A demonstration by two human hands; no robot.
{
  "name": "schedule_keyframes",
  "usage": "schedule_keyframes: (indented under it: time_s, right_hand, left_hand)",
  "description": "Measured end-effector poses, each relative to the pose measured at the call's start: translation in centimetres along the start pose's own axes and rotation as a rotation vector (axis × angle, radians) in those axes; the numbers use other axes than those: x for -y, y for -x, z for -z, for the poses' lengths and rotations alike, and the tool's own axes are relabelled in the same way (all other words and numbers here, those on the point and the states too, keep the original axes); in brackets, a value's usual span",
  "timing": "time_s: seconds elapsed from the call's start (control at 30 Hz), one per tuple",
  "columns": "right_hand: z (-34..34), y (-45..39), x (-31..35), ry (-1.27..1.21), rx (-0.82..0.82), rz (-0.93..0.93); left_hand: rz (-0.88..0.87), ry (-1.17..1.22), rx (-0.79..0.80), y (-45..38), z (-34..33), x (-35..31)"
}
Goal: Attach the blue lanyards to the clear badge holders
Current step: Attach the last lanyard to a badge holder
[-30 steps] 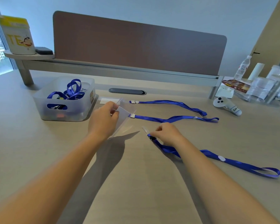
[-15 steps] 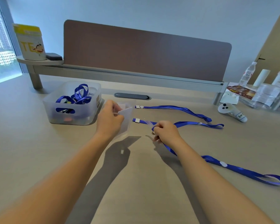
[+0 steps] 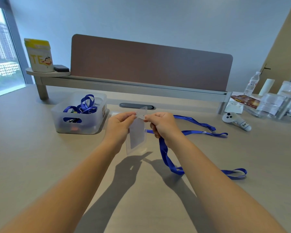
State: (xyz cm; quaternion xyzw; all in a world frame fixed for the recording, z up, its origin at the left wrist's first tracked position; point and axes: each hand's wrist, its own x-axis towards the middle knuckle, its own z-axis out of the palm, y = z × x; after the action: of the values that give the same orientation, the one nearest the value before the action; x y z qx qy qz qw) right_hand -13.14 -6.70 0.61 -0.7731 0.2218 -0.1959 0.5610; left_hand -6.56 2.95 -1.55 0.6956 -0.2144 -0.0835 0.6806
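Clear badge holder (image 3: 136, 135) hangs above worktop (image 3: 40, 157), right of bin (image 3: 91, 125). Left hand (image 3: 120, 126) pinches its top corner, steadying slot. Right hand (image 3: 161, 126) grips blue lanyard (image 3: 166, 157) clip end there, likely for attaching.

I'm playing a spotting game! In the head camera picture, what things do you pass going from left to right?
Yellow bag → clear bin of lanyards → left hand → badge holder → right hand → white controller → water bottle.
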Motion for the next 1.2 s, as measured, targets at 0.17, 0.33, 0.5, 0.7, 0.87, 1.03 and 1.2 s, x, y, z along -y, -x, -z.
schedule_keyframes:
  time_s: [0.17,0.33,0.5,0.7,0.87,1.03,1.2]
  right_hand:
    - [-0.6,0.9,0.7,0.0,-0.013,0.003]
    - [-0.9,1.2,1.4,0.032,-0.033,0.03]
    - [-1.1,1.5,1.6,-0.028,0.022,0.058]
    - [-1.1,1.9,1.7,-0.218,0.117,-0.021]
    - [-1.0,1.9,2.0,-0.254,0.119,-0.106]
    - [-1.2,1.7,1.7,-0.217,0.118,-0.089]
    - [-1.4,1.3,1.3,-0.193,0.115,-0.08]
  left_hand:
    - [-0.064,-0.026,-0.029,0.5,0.7,-0.5]
    - [-0.128,-0.076,-0.057,0.7,1.1,-0.5]
    - [-0.111,-0.052,-0.013,0.6,1.5,-0.6]
    - [-0.263,-0.182,-0.004,0.6,1.9,-0.6]
    - [-0.757,-0.715,-0.055,0.4,3.0,0.2]
    - [-0.911,-0.96,-0.003,0.3,3.7,0.4]
    - [-0.823,-0.843,0.041,0.4,3.5,0.8]
